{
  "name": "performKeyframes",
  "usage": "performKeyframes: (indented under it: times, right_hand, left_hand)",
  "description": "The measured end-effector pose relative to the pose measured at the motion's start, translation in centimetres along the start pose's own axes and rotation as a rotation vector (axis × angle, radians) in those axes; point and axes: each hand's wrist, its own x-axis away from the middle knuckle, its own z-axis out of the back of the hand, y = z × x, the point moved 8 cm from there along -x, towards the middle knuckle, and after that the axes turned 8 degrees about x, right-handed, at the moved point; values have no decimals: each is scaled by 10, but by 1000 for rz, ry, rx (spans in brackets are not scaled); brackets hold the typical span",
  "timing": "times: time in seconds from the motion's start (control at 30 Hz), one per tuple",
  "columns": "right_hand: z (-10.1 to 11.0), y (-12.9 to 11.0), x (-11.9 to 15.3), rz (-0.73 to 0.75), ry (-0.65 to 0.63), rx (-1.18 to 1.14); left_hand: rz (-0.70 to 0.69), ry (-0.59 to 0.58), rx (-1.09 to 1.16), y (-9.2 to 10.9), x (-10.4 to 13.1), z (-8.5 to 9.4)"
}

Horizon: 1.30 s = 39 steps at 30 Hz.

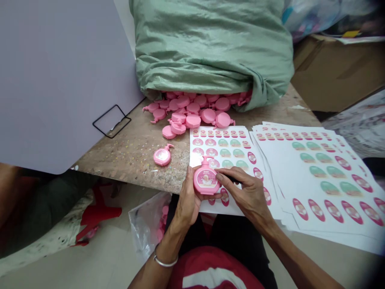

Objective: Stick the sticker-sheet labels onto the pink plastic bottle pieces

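Head view: pink bottle (pixel 206 180) in the grip of our left hand (pixel 188 200)

We have the bottle upright over the near part of a sticker sheet (pixel 221 152), its front facing us. Its body is flat and round, glossy pink, narrowing to a pump (pixel 205 161) of the same colour on top and ending in a straight base. A rounded label (pixel 207 176) covers most of the front: deeper pink, white lettering near the top, a pale picture in the middle.

Our left grip is closed around the bottle's left side and underside. Our right hand (pixel 251 196) has thumb and fingers drawn close together at the label's right edge, with a dark slim piece (pixel 233 179) between them; we cannot tell what it is.

A second bottle (pixel 162 156), also labelled, lies on the desk (pixel 132 160) to the left. Behind it, we see plain pink bottles (pixel 193 121) heaped at the mouth of a green sack (pixel 210 48).
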Motion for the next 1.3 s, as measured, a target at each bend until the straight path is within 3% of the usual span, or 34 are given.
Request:
performKeyframes:
  times: [0.83, 0.93, 1.07, 1.13, 1.2, 1.3]
  right_hand:
    - [1, -6, 1, 44, 41, 51]
    - [5, -14, 1, 138, 62, 246]
    - [7, -18, 2, 173, 159, 676]
    - [1, -15, 1, 140, 175, 623]
    - [-15, -8, -3, 101, 106, 419]
    - [-33, 7, -18, 0, 39, 250]
  left_hand:
    - [-44, 0, -48, 3, 2, -3]
    - [-136, 5, -216, 9, 1, 0]
    - [-352, 147, -523, 23, 5, 8]
    - [-403, 195, -600, 24, 8, 9]
    - [-426, 224, -645, 25, 10, 12]
    - [-435, 286, -678, 40, 8, 32]
